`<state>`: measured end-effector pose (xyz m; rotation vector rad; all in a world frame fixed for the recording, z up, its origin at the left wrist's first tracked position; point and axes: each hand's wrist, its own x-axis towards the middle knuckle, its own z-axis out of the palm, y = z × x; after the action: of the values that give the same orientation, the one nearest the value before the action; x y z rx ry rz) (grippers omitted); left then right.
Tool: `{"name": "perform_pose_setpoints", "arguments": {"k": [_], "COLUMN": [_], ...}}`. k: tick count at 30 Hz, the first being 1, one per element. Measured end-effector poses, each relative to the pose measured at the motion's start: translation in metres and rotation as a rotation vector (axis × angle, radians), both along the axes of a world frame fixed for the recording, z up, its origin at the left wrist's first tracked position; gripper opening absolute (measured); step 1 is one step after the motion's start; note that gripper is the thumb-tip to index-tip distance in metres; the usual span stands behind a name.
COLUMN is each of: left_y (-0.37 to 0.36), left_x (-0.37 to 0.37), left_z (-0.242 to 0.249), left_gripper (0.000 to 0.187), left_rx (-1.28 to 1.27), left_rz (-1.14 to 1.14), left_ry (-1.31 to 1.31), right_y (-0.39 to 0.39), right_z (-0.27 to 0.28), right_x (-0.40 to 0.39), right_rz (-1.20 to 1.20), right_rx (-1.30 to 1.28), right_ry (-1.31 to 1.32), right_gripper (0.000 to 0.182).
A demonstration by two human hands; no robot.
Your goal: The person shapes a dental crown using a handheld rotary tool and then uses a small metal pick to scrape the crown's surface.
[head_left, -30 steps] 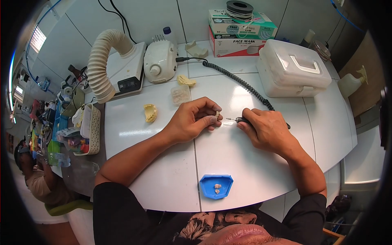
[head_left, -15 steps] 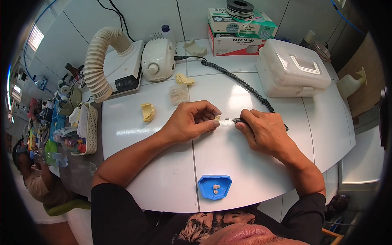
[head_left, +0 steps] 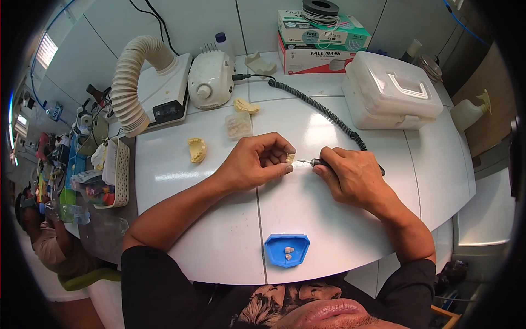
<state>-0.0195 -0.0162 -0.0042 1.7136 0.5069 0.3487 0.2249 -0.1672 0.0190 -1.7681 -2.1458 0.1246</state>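
Between the thumb and fingers of my left hand [head_left: 255, 162] is a small cream-coloured dental piece [head_left: 290, 158], partly covered by the fingertips. My right hand [head_left: 353, 175] is wrapped round a rotary handpiece [head_left: 318, 162]. Its thin metal bur points left at the dental piece, with a small gap between them. A coiled black cord [head_left: 320, 111] runs from behind my right hand to the white control unit [head_left: 212, 82]. Left of my left hand lies a yellowish dental cast [head_left: 196, 150]. Beyond that hand are a small clear box of pale bits [head_left: 239, 126] and another cast piece [head_left: 246, 106].
A blue tray [head_left: 287, 264] with small pinkish pieces sits near the table's front edge. Behind are a white hose [head_left: 127, 77], mask boxes [head_left: 315, 58] and a white case [head_left: 392, 90]. A basket [head_left: 121, 175] stands left; another person [head_left: 55, 241] is farther left.
The dental piece has turned slightly in my left fingers, so more of it shows. My right hand has barely moved, and the bur still points at the piece.
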Motion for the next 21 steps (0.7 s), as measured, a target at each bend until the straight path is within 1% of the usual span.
{"name": "perform_pose_setpoints", "arguments": {"k": [8, 11, 17, 21], "left_y": [0.000, -0.002, -0.005, -0.013], "left_x": [0.000, 0.001, 0.002, 0.002], "left_z": [0.002, 0.003, 0.009, 0.005], "left_gripper": [0.029, 0.026, 0.022, 0.022], "left_rx": [0.057, -0.069, -0.077, -0.186], "left_rz": [-0.018, -0.033, -0.025, 0.032], "left_ry": [0.035, 0.016, 0.077, 0.053], "right_y": [0.000, 0.001, 0.000, 0.000], "right_z": [-0.004, -0.004, -0.006, -0.003], "right_x": [-0.002, -0.006, -0.009, -0.010], "right_rz": [-0.007, -0.012, -0.031, -0.041], "right_rx": [0.047, 0.052, 0.058, 0.012], "right_ry": [0.020, 0.004, -0.027, -0.021], "right_gripper": [0.031, 0.031, 0.030, 0.030]}}
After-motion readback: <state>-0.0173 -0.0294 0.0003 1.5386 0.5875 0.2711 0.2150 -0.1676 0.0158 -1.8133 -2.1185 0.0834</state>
